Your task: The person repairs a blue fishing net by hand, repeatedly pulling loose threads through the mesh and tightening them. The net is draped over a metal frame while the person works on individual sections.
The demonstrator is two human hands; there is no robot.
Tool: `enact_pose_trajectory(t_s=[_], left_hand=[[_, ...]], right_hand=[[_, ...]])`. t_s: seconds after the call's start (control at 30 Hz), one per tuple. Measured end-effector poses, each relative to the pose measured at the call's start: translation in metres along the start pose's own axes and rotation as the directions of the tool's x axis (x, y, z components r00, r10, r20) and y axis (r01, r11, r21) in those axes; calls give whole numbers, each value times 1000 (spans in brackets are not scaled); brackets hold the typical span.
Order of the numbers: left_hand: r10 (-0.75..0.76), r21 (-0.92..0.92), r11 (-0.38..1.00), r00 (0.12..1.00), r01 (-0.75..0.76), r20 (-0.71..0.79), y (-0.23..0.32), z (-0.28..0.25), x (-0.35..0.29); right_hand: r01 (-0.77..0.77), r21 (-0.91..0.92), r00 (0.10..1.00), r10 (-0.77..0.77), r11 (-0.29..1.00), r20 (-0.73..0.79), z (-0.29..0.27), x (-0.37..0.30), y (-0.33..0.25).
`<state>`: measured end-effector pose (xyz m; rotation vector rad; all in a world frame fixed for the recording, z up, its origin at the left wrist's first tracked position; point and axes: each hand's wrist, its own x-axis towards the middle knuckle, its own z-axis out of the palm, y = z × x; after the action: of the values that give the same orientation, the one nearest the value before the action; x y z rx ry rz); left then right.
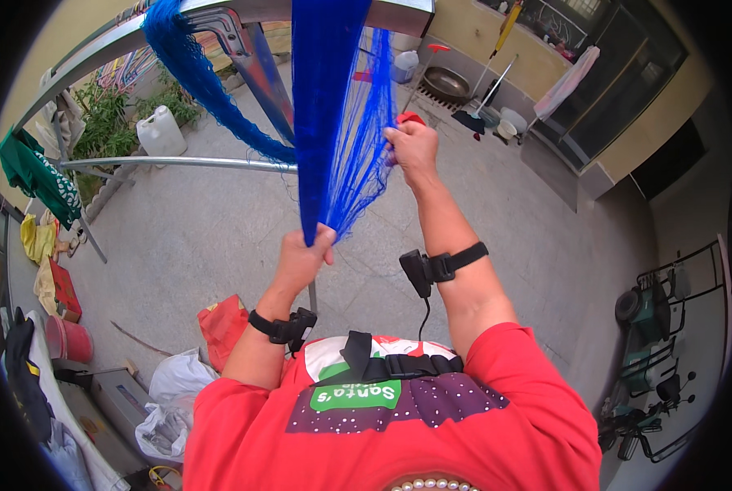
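So the left hand [302, 258] is gripping blue thread [325, 123] down low, while the right hand [415, 151] is pinching its looser strands [364, 147].

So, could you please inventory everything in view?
Thread bundle: 1, bright blue, upper centre
Metal frame: 1, silver, upper left
Thread hank: 1, teal-blue, over frame
Large jug: 1, white, upper left
Draped cloth: 1, green, far left
Bucket: 1, red, lower left
Basin: 1, brown, upper right
Hanging cloth: 1, pinkish, upper right
Plastic bags: uncounted, white, lower left
Parked vehicles: count unclear, dark, right
Left hand: 1, bare, gripping bundle's lower end
Right hand: 1, bare, gripping loose strands
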<state>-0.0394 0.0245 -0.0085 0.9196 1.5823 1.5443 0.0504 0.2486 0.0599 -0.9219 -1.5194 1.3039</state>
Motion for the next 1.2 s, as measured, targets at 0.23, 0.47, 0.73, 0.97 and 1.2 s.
enact_pose_trajectory(t_s=[0.23,0.47,0.73,0.97,1.2], left_hand=[[176,-107,974,963,-201,-207,-7,4,3],[65,-156,985,995,-77,-80,-8,-2,-22],[-12,-289,957,995,40,97,-5,1,-23],[-92,-105,987,967,120,239,4,-1,-3],[-126,-110,981,958,159,257,4,1,1]], right_hand=[[-201,97,968,213,975,-130,-29,7,33],[-45,-148,994,30,988,-105,-28,1,38],[-123,-37,991,121,992,-59,-33,0,23],[-111,-32,992,112,993,61,-35,-8,15],[-159,110,981,145,981,126,-37,-23,22]])
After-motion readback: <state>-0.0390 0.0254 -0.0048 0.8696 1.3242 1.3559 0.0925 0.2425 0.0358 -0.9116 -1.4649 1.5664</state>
